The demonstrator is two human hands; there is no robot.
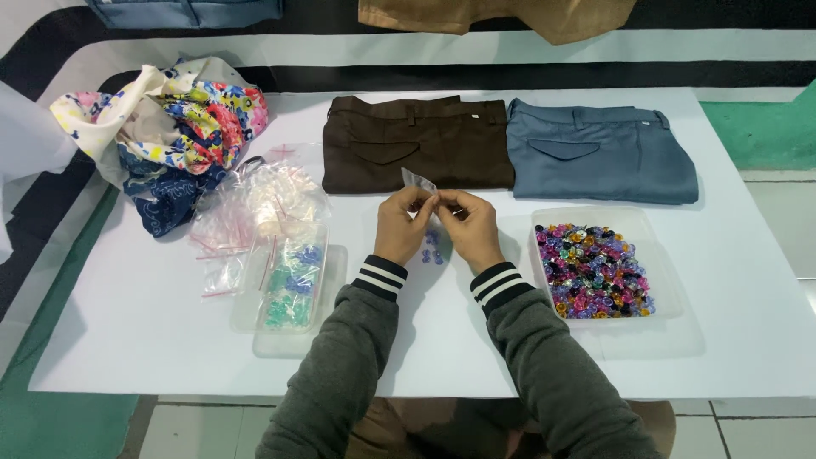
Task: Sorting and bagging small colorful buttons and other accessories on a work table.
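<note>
My left hand (399,225) & right hand (470,225) both pinch a small clear bag (417,181) over the white table (127,340). Blue beads (433,246), maybe buttons, lie just under it. Farther back: brown pants (416,143), blue pants (599,153).

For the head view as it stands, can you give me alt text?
Left hand and right hand pinch a small clear bag over a white table, blue beads beneath; a tray of mixed beads sits right, folded trousers behind.
</note>
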